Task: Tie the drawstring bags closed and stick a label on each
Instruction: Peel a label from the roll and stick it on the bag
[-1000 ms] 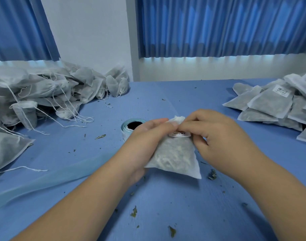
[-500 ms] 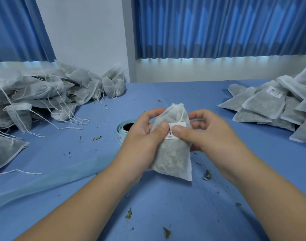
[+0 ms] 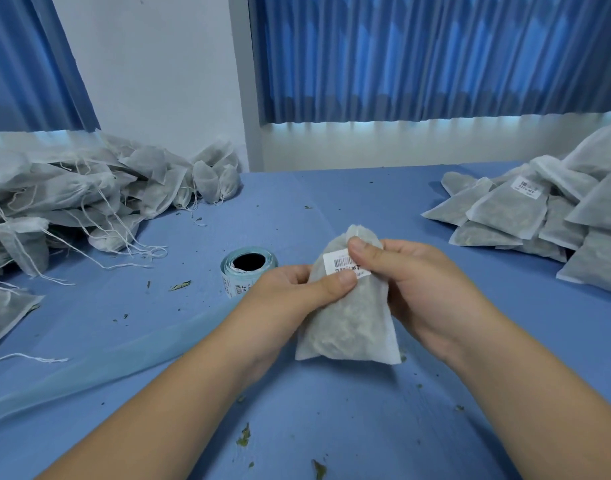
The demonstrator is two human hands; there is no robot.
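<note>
Table: a blue top fills the view; its far edge meets the wall at 12 o'clock, and the other edges run out of view.
Open room: bare blue runs from the centre to 12 o'clock between the two heaps, and again toward 6 o'clock between the forearms.
Untied heap: from 9 to 10 o'clock, with loose strings trailing toward the centre.
Labelled heap: at 2 to 3 o'clock, flat bags overlapping, well apart from the hands.
Liner strip: pale and see-through, running from the roll to 8 o'clock.
Bag: at the centre, held upright, white mesh with greenish filling, neck gathered, bottom corners square.
Left hand: grips the bag's left side, thumb pressing the label's lower edge.
Right hand: grips the right side, thumb on the label's upper right.
Label roll: just beside the left hand at 10 o'clock.
Label: white, with a barcode, below the neck.
</note>
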